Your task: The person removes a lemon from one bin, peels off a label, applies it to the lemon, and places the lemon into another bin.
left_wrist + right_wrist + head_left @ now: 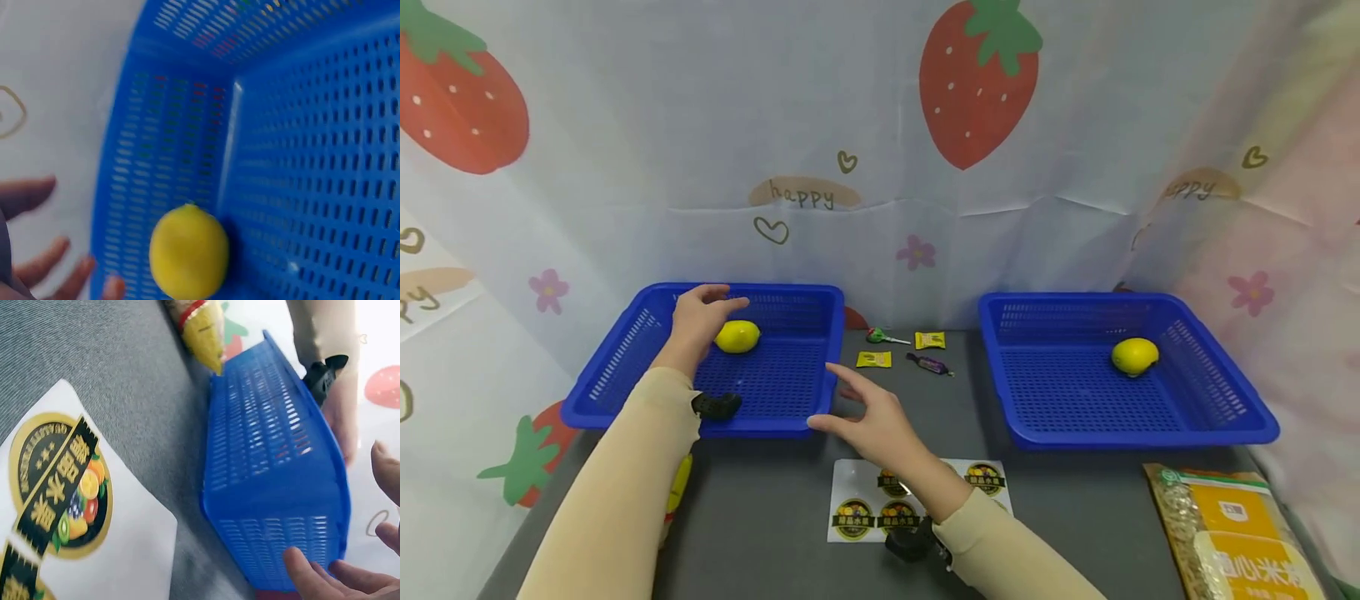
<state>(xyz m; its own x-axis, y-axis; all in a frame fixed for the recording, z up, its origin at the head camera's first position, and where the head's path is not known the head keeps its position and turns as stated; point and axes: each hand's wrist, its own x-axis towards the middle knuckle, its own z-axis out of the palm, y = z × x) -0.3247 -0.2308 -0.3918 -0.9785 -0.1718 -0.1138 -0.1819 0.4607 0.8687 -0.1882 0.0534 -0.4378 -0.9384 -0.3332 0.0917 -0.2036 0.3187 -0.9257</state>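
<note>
A blue plastic basket [760,428] stands on the left of the table with a lemon [739,336] in it near the back wall. My left hand [694,323] is over this basket, just left of the lemon, its fingers loosely spread and holding nothing. The left wrist view shows a gap between those fingers and the lemon [189,253]. By the basket's front right corner my right hand [880,423] hovers with thumb and fingers apart, nothing between them. Whether its fingertips touch the rim I cannot tell.
On the right, a second blue basket [1142,438] holds another lemon [1135,357]. Between the baskets lie a lollipop [877,336], a purple candy [929,364] and yellow-wrapped candies [874,359]. A sticker sheet [848,482], a noodle pack [1236,533] and a yellow bag [680,483] lie in front.
</note>
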